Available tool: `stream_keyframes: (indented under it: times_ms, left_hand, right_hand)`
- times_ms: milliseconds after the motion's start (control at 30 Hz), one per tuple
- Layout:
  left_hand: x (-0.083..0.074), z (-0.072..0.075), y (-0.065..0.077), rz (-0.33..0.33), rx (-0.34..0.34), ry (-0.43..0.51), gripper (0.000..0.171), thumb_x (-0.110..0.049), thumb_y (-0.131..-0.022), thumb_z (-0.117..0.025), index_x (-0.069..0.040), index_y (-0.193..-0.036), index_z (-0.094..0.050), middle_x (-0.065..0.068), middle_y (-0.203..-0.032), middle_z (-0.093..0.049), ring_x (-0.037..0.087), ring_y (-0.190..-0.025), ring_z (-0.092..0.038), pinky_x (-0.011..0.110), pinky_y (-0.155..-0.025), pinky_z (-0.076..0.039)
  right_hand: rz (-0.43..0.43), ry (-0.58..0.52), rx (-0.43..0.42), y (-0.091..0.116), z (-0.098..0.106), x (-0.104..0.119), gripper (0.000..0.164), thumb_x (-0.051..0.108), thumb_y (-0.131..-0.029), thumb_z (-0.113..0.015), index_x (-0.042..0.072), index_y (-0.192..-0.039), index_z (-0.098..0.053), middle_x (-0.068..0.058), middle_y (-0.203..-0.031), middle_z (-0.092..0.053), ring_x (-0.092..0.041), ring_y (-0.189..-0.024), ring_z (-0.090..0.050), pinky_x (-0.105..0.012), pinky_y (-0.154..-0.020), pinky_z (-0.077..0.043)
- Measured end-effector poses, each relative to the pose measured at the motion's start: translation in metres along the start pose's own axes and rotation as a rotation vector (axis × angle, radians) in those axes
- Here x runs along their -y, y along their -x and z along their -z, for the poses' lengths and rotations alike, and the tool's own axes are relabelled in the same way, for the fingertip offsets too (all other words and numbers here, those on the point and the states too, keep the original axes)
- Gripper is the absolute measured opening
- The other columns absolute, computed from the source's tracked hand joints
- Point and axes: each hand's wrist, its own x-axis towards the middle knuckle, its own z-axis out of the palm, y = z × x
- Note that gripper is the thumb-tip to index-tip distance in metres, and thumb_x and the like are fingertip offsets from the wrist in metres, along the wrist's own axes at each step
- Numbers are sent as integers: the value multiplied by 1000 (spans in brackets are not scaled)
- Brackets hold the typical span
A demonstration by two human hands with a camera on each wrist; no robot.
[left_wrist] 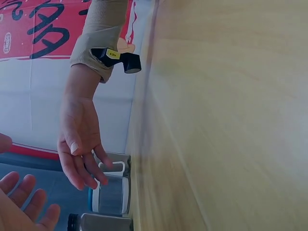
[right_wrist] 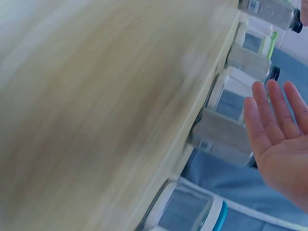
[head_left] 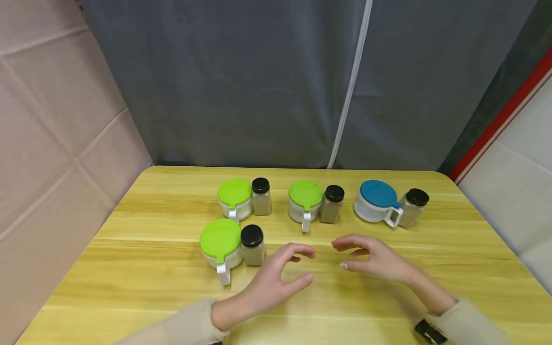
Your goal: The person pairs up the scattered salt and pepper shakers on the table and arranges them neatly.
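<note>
My left hand (head_left: 278,278) hovers over the table's near middle, fingers bent and thumb apart, holding nothing. Facing it across a gap, my right hand (head_left: 379,258) is also empty, its fingers loosely curved. Closest to the left hand is a square clear jar with a black lid (head_left: 252,245), beside a white-handled seasoning pot with a green lid (head_left: 221,239). Behind the hands stand a second green-lidded pot (head_left: 305,195) and another black-lidded jar (head_left: 331,204). Beyond the right hand is a blue-lidded pot (head_left: 377,197) with a black-lidded jar (head_left: 414,207) at its handle.
A third green-lidded pot (head_left: 235,194) and a black-lidded jar (head_left: 261,196) stand at the back left. The wooden table (head_left: 142,268) ends at a grey curtain (head_left: 241,96). Pale cloth walls (head_left: 56,120) flank both sides.
</note>
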Motion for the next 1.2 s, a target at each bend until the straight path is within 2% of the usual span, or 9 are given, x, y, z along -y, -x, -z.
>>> stream_keyframes:
  times_ms: [133,400,667,900,1200]
  left_hand:
    - [5,-7,-4,8,11,-34,39,-16,-84,-61,-11,-119,-47,-2,-113,-52,11,-105,-46,31,-87,-39]
    - [12,-20,-15,98,64,-40,44,-24,-85,-59,-11,-124,-43,-3,-120,-47,10,-110,-41,32,-89,-37]
    - [17,-36,-29,124,105,-99,54,-32,-83,-60,-11,-129,-39,-4,-123,-43,9,-112,-39,28,-92,-34]
    - [23,-47,-40,130,97,-132,52,-30,-83,-60,-11,-127,-41,-4,-120,-45,8,-109,-41,25,-91,-34]
    - [30,-56,-54,159,94,-123,50,-28,-84,-60,-11,-127,-42,-3,-120,-45,9,-107,-43,22,-89,-35]
  right_hand:
    - [-23,0,-10,9,8,-4,39,17,-82,-64,2,-117,-53,-11,-112,-55,-19,-101,-52,-38,-82,-44]
    - [-65,14,-33,23,21,-9,39,16,-84,-62,3,-118,-52,-11,-113,-55,-17,-102,-51,-34,-82,-44]
    - [-74,27,-61,34,32,-15,39,13,-84,-61,1,-120,-50,-13,-112,-55,-17,-100,-52,-32,-80,-45]
    - [-122,59,-101,43,44,-22,42,14,-83,-62,0,-120,-49,-14,-112,-55,-19,-98,-54,-31,-79,-45]
    - [-199,-66,-127,54,60,-32,46,13,-85,-59,-4,-124,-43,-23,-116,-48,-16,-101,-52,-28,-73,-48]
